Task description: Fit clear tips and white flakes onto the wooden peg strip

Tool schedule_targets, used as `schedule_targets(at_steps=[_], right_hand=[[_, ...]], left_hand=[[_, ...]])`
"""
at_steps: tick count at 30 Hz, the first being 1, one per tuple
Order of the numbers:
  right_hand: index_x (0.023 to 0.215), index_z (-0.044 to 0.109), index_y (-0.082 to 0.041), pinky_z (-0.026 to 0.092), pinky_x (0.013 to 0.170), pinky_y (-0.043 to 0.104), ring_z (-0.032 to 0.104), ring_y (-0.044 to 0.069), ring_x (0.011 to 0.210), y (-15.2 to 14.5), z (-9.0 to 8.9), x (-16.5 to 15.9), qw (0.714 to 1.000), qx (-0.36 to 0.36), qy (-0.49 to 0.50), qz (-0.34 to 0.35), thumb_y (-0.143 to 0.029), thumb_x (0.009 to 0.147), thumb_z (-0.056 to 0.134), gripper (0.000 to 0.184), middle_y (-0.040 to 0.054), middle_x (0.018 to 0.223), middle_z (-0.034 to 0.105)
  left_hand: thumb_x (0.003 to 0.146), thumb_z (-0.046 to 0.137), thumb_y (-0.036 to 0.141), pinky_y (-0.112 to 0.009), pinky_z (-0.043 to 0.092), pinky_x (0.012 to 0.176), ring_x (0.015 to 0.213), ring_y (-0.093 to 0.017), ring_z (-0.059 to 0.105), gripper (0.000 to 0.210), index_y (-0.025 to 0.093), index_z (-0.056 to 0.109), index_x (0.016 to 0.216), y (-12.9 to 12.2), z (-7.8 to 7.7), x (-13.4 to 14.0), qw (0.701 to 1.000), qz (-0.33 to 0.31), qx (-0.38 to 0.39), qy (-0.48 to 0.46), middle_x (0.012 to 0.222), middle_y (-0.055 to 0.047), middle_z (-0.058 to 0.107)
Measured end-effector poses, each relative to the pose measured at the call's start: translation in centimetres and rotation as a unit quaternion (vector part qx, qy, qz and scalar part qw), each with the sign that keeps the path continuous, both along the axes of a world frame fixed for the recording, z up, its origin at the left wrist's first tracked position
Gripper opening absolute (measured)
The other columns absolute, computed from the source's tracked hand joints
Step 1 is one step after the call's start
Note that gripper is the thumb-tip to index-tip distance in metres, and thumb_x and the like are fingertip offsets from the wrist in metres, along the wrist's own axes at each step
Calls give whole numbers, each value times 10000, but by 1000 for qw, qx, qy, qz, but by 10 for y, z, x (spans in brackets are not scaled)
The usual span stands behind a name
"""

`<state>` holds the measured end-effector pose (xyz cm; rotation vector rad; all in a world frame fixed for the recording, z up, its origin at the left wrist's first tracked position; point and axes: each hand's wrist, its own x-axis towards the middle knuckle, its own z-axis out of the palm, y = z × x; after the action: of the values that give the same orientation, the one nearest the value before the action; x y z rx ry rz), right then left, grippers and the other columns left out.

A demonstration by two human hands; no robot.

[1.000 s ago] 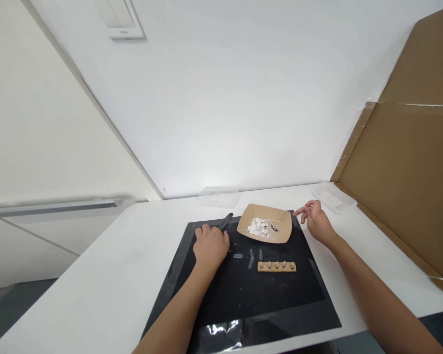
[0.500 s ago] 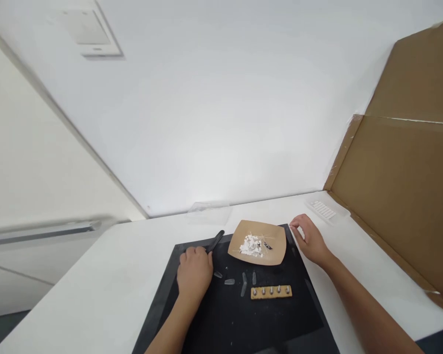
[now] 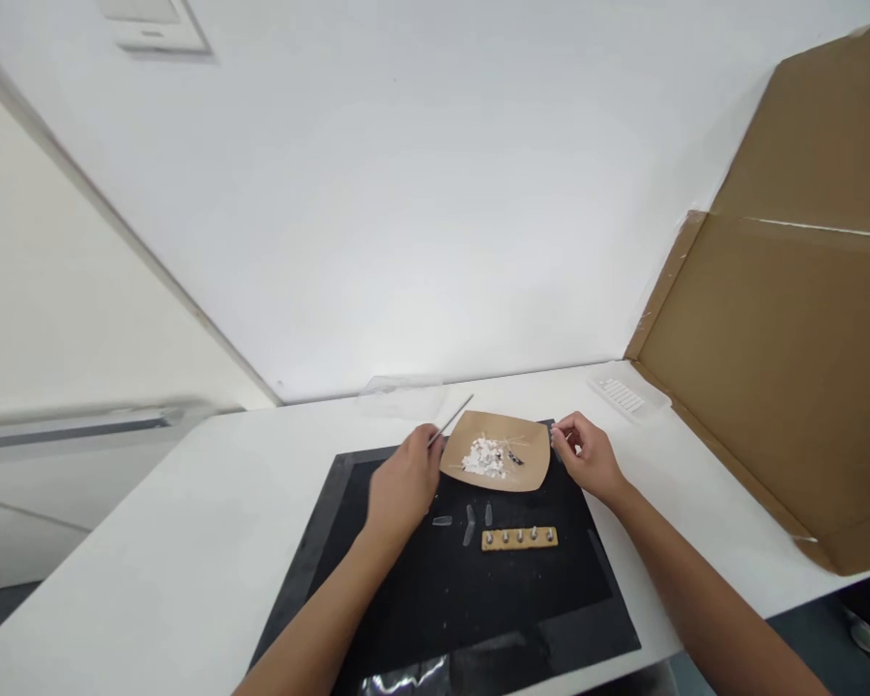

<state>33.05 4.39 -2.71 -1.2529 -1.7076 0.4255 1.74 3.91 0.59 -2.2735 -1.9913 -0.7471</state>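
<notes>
My left hand (image 3: 404, 483) is closed round a thin, dark grey stick-like tool (image 3: 450, 420), which points up and to the right beside a tan square plate (image 3: 533, 474). White scraps (image 3: 485, 457) and a small dark patterned piece (image 3: 514, 458) lie in that plate. At the plate's right edge, my right hand (image 3: 587, 456) has thumb and forefinger pinched together; whatever is between them is too small to make out. Clear nail tips (image 3: 442, 521) lie below the plate. Near them is a tan strip (image 3: 520, 539) with several metal studs standing on it.
A black mat (image 3: 435, 590) covers part of the white table (image 3: 261, 483). Clear plastic packaging (image 3: 402, 398) lies by the wall. A clear case with white strips (image 3: 627, 396) sits at the back right, beside a tall cardboard panel (image 3: 775, 367).
My left hand has risen from the mat towards the plate, with the tool now lifted in it. My right hand has come closer to the plate's edge. The camera view has shifted slightly.
</notes>
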Motion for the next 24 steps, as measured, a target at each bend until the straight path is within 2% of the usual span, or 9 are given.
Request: schedule_targets(at_steps=[3,6,13,19,21,24], right_hand=[[1007,574,-239,543,656,309,699,193,740,-3,0,-14,999,-13,9,37,-465,1087,491,253,50,915,738],[1010,580,-243,564,701,328,716,205,779,-4,6,-29,997,-10,-6,71,-466,1089,500,249,47,902,738],[987,581,-246,536,823,385,670,238,896,4,24,-61,994,50,-49,85,-385,1094,472,207,72,970,690],[986,564,-249,497,839,412,640,260,914,3,24,-67,992,100,-64,42,-341,1105,427,203,80,955,654],[997,564,-250,490,833,410,640,259,911,1,22,-65,991,106,-74,29,-332,1104,433,188,79,960,658],[1003,568,-248,483,829,409,637,258,899,1,15,-63,990,108,-92,17,-314,1105,436,179,80,962,667]], left_hand=[[1084,498,338,-303,544,829,989,-250,763,217,231,647,1198,3,-2,17,995,-95,-11,-9,1096,-68,792],[1098,473,346,-291,549,886,1064,-231,747,229,247,669,1165,3,-10,27,988,-149,-7,-29,1160,-59,780],[1092,481,319,-318,573,813,955,-254,767,231,230,682,1163,-10,-24,31,983,-171,-11,-74,1079,-93,781],[1100,444,312,-366,586,869,1033,-279,768,247,220,616,1252,-16,-18,32,976,-169,-18,-133,1129,-112,774],[1107,412,307,-368,586,839,989,-277,772,255,209,602,1247,-17,-15,33,973,-169,-21,-157,1099,-119,770],[1104,404,304,-347,577,779,861,-252,765,237,217,623,1124,-19,-13,35,965,-188,-26,-181,945,-80,761]])
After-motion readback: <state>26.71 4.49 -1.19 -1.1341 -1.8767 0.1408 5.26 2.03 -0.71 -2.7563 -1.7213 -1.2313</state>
